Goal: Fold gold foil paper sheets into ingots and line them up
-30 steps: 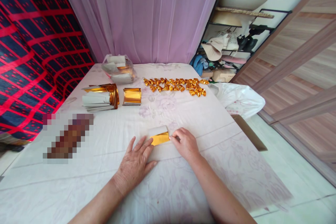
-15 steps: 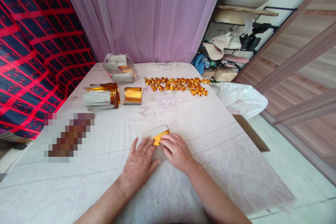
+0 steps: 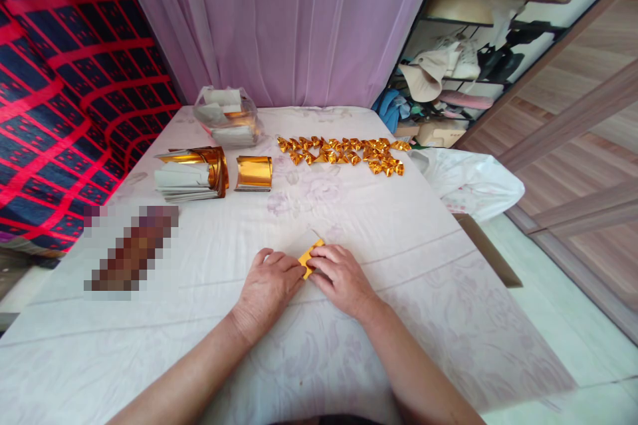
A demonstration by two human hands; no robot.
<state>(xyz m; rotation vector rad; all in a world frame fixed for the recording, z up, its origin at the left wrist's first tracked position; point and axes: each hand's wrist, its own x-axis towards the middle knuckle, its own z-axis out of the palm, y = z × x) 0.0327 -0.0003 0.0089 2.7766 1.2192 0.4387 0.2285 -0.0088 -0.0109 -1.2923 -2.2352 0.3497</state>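
So the big white cloth-covered table with faded purple flowers (image 3: 379, 216) has rows of shiny gold folded-foil pieces (image 3: 353, 157) toward its far end. Nearer in, the left hand (image 3: 269, 284) touches, can't tell if it's gripping, and the right hand (image 3: 343, 280) grasps the small gold foil paper (image 3: 306, 258) between them.

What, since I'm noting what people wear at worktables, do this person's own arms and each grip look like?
The left grip and right grip are bare hands, without gloves. The left forearm and right forearm taper to the wrists, with no sleeve, watch or bracelet visible. Rings cannot be made out.
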